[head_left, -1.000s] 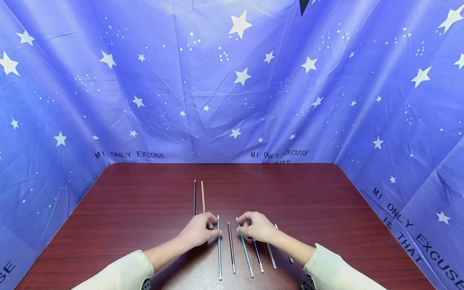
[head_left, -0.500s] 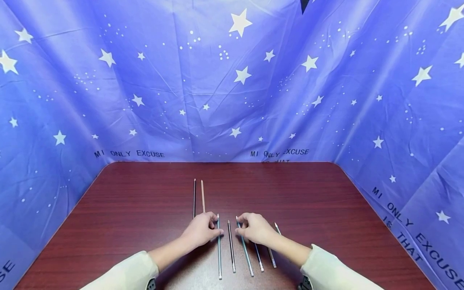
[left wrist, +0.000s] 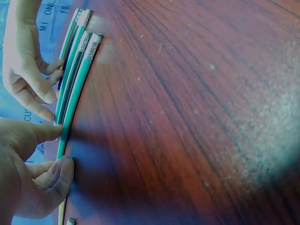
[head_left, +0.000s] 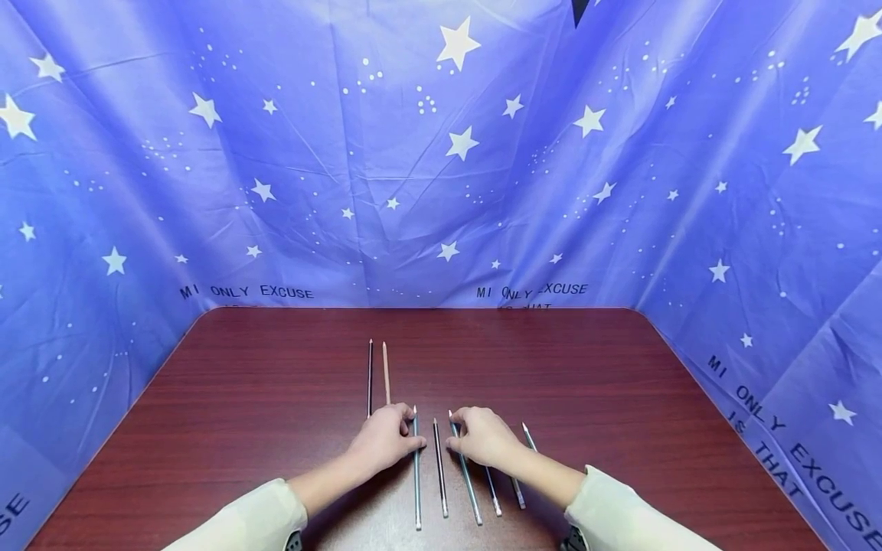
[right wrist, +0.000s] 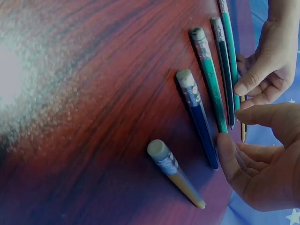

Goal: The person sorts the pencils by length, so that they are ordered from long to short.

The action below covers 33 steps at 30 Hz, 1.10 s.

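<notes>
Several eraser-ended pencils lie spread over the dark red table. My left hand (head_left: pixel 381 435) reaches the far end of a teal pencil (head_left: pixel 416 493); its fingertips are beside the tip and its thumb lies across the shaft. My right hand (head_left: pixel 484 436) is at the far end of another teal pencil (head_left: pixel 470 490), thumb and fingertips apart along it. A black pencil (head_left: pixel 439 471) lies between the hands. In the left wrist view, my left thumb and fingers meet the green shaft (left wrist: pixel 77 89) at separate spots. In the right wrist view, a fingertip touches the green pencil's lower end (right wrist: pixel 214 89).
Farther back lie a black pencil (head_left: pixel 370 375) and a bare-wood pencil (head_left: pixel 387 375). Under the right wrist are a dark blue pencil (head_left: pixel 492 493), a yellowish one (right wrist: pixel 180 182) and a teal one (head_left: pixel 528 436), partly covered. A blue starry cloth (head_left: pixel 393 153) hangs around the table (head_left: pixel 289 367).
Both hands have crept slightly inward. The right forearm has shifted left, showing more of the far right pencil's tip and covering its eraser end. The pencils look nearly unmoved.
</notes>
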Motion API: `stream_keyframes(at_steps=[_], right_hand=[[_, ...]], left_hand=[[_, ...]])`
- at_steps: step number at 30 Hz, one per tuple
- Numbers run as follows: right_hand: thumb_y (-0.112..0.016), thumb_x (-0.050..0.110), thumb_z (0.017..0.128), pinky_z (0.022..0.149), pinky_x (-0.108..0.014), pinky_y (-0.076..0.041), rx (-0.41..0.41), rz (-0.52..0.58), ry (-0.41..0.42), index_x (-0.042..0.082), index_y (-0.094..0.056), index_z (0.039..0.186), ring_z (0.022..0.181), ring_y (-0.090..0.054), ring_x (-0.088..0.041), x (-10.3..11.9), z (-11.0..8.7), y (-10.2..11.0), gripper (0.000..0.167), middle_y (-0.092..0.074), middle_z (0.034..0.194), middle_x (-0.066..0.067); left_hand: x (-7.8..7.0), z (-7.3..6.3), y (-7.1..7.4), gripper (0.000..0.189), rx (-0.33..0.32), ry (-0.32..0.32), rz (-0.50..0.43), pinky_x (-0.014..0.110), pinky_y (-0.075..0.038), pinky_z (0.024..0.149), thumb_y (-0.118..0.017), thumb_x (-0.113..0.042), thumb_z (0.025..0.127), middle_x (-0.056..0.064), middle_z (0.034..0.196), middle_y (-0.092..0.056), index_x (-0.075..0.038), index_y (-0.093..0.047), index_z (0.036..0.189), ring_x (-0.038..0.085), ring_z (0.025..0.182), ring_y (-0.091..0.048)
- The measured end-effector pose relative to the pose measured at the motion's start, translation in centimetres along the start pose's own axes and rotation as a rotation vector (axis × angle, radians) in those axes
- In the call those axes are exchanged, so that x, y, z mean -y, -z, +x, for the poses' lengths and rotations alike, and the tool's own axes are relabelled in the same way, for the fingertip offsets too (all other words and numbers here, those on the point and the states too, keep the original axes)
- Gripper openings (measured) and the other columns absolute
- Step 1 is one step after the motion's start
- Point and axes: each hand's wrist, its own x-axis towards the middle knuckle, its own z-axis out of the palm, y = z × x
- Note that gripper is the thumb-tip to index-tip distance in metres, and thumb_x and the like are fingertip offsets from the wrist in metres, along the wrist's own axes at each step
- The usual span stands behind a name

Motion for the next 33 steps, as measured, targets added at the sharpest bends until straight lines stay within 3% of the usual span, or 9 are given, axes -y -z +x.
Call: stream_keyframes(at_steps=[5,11,14,33], right_hand=[[-0.073,0.014,0.075,0.048,-0.019,-0.039,0.003,0.016,0.018,-0.002,-0.064,0.109,0.052,-0.045,-0.004,0.04,-0.05,-0.12,0.039,-0.055,0.062,0.007],[-0.074,0.008,0.072,0.048,-0.019,-0.039,0.009,0.036,0.022,-0.004,-0.062,0.111,0.051,-0.046,-0.004,0.11,-0.21,-0.30,0.043,-0.055,0.060,0.006],[-0.074,0.005,0.071,0.050,-0.019,-0.040,0.006,0.025,0.023,-0.004,-0.062,0.112,0.051,-0.046,-0.004,0.14,-0.28,-0.39,0.044,-0.055,0.059,0.006],[-0.064,-0.004,0.068,0.047,-0.020,-0.038,-0.019,0.017,0.003,-0.004,-0.060,0.115,0.050,-0.044,-0.006,0.33,-0.36,-0.69,0.047,-0.051,0.057,0.006]], left_hand=[[0.07,-0.08,-0.20,0.037,-0.005,0.013,-0.052,0.019,-0.042,0.054,-0.078,-0.020,0.071,-0.004,0.069,-0.057,0.000,-0.062,0.098,0.004,0.060,-0.048],[0.02,-0.31,-0.34,0.035,0.045,0.071,-0.261,0.020,-0.047,0.041,-0.074,-0.007,0.075,0.000,0.063,-0.057,0.009,-0.057,0.101,0.005,0.043,-0.052],[-0.09,-0.44,-0.39,0.033,0.057,0.080,-0.329,0.022,-0.049,0.039,-0.069,-0.001,0.077,0.002,0.063,-0.058,0.012,-0.055,0.104,0.008,0.042,-0.055],[-0.10,-0.52,-0.31,0.036,0.067,0.125,-0.462,0.026,-0.054,0.043,-0.059,0.004,0.074,0.004,0.064,-0.059,0.013,-0.054,0.108,0.008,0.044,-0.054]])
